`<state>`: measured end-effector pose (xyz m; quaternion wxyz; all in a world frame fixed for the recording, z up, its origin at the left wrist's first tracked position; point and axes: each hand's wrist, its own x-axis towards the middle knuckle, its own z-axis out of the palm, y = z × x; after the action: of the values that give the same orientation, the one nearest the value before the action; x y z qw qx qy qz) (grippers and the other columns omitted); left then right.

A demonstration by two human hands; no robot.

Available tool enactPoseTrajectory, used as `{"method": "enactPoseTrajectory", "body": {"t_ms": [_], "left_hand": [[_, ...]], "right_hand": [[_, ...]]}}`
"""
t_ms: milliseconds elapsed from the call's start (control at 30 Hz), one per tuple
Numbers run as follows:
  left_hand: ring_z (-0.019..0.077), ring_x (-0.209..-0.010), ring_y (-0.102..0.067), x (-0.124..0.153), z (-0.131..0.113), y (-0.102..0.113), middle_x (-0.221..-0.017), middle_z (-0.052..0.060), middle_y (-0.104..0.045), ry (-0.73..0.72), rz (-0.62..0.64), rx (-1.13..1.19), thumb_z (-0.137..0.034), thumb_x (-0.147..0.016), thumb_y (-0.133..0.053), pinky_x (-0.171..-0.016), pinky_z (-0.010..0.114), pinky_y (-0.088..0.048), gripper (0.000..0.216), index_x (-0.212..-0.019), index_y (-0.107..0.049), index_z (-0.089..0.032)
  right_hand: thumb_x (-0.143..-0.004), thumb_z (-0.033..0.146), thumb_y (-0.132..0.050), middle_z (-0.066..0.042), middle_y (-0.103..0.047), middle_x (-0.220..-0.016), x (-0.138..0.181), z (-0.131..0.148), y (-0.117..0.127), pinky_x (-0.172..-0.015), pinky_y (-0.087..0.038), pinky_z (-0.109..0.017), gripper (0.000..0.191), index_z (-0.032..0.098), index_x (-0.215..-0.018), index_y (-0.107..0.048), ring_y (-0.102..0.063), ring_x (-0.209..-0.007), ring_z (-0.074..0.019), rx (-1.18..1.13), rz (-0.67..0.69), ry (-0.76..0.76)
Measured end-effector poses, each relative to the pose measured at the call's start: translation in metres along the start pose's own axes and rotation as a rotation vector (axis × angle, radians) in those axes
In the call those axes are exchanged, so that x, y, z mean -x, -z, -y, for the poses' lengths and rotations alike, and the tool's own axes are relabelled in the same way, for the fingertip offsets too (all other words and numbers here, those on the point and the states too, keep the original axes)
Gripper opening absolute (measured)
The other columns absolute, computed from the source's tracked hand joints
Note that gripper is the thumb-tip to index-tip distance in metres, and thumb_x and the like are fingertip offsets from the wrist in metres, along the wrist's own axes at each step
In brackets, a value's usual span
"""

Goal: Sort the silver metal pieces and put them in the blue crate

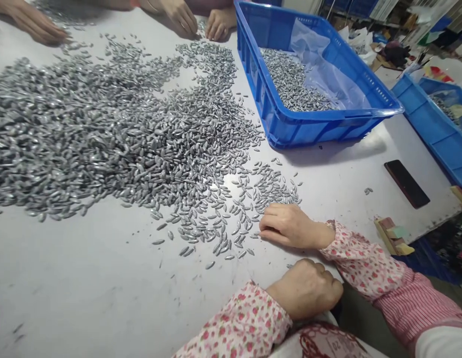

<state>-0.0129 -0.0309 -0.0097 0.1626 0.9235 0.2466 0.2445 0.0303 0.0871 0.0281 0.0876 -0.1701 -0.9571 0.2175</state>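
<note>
Small glossy grey spindle-shaped pieces (115, 134) lie in a broad heap over the table, thinning to scattered ones toward me. My right hand (290, 226) rests on the table at the near end of the loose pieces, fingers bent and held together. A grey piece lies right by its thumb tip; whatever is beneath the fingers is hidden. Closer to me, my left hand (309, 291) is curled into a fist at the table's edge, knuckles up. Its fingertips and anything inside are out of sight. One piece shows on the table between both hands.
A blue plastic crate (327, 117) with more grey pieces and a clear plastic bag stands beyond my right hand. A phone (407, 183) lies at right, near another blue crate (432, 119). Across the table are other people's hands (178, 17) by the heap's far side.
</note>
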Motion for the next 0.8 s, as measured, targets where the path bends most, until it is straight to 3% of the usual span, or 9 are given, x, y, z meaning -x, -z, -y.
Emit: {"method": "enactPoseTrajectory", "body": {"t_ms": [67, 167, 333, 500, 633, 800], "left_hand": [[0.0176, -0.056, -0.057, 0.0, 0.001, 0.0, -0.063, 0.002, -0.059, -0.014, -0.017, -0.008, -0.015, -0.091, -0.059, -0.046, 0.031, -0.032, 0.019, -0.073, -0.054, -0.015], [0.0174, -0.055, -0.056, 0.0, 0.003, -0.002, -0.061, 0.001, -0.058, -0.043, -0.043, -0.018, -0.012, -0.09, -0.059, -0.047, 0.031, -0.031, 0.019, -0.072, -0.054, -0.015], [0.0177, -0.057, -0.057, 0.0, 0.003, -0.004, -0.062, 0.001, -0.058, -0.031, -0.059, -0.034, -0.014, -0.092, -0.058, -0.046, 0.032, -0.032, 0.018, -0.075, -0.055, -0.015], [0.0175, -0.06, -0.059, 0.001, 0.002, -0.003, -0.065, 0.001, -0.06, -0.023, -0.061, -0.052, -0.015, -0.092, -0.061, -0.046, 0.033, -0.034, 0.015, -0.078, -0.056, -0.014], [0.0172, -0.061, -0.06, 0.0, 0.003, -0.004, -0.065, 0.002, -0.06, -0.033, -0.075, -0.069, -0.014, -0.092, -0.06, -0.047, 0.033, -0.035, 0.015, -0.077, -0.057, -0.014], [0.0174, -0.059, -0.059, 0.0, 0.002, -0.009, -0.062, 0.001, -0.059, -0.029, -0.125, -0.062, -0.015, -0.09, -0.062, -0.045, 0.033, -0.033, 0.016, -0.075, -0.057, -0.015]], "right_hand": [[-0.098, 0.031, -0.051, -0.005, -0.063, -0.092, -0.005, 0.005, -0.001, -0.074, -0.038, -0.028, 0.02, 0.016, -0.096, -0.065, -0.05, -0.085, -0.0169, 0.0, -0.036, 0.049], [-0.098, 0.032, -0.051, -0.007, -0.062, -0.108, -0.012, 0.01, -0.002, -0.081, -0.037, -0.032, 0.021, 0.02, -0.107, -0.065, -0.048, -0.095, -0.0195, 0.057, 0.012, 0.16], [-0.099, 0.032, -0.05, -0.006, -0.062, -0.093, -0.013, 0.001, 0.003, -0.078, -0.037, -0.032, 0.024, 0.019, -0.088, -0.066, -0.046, -0.087, -0.0188, 0.067, 0.069, 0.146], [-0.097, 0.029, -0.054, -0.006, -0.061, -0.091, -0.02, -0.003, 0.008, -0.079, -0.038, -0.03, 0.017, 0.016, -0.095, -0.065, -0.047, -0.086, -0.0181, 0.047, 0.04, 0.083], [-0.098, 0.026, -0.05, -0.006, -0.059, -0.086, -0.031, 0.002, 0.004, -0.075, -0.035, -0.031, 0.021, 0.016, -0.086, -0.064, -0.046, -0.082, -0.0179, 0.192, 0.099, 0.099], [-0.097, 0.03, -0.054, -0.004, -0.059, -0.081, -0.031, 0.003, 0.001, -0.071, -0.031, -0.03, 0.024, 0.017, -0.079, -0.063, -0.045, -0.079, -0.0168, 0.192, 0.134, 0.08]]}}
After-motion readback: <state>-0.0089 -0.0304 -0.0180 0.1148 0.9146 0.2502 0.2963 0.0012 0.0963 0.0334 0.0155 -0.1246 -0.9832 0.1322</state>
